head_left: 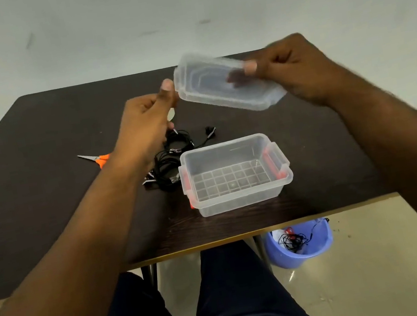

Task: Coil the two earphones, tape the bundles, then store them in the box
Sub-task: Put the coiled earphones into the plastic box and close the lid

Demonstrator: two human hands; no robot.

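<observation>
A clear plastic box (239,199) with orange side latches stands open and empty near the table's front edge. Its clear lid (214,87) is held tilted in the air above the table. My right hand (295,70) pinches the lid's right end. My left hand (148,121) has its thumb against the lid's left end. Two black earphones (171,161) lie in loose coils on the table just left of the box, partly hidden by my left forearm. No tape roll shows clearly; a small pale object peeks out below my left hand.
Orange-handled scissors (96,158) lie on the dark wooden table (35,160), left of my left forearm. A blue bin (300,244) with cables inside stands on the floor under the table's front right. My legs are below the table's front edge.
</observation>
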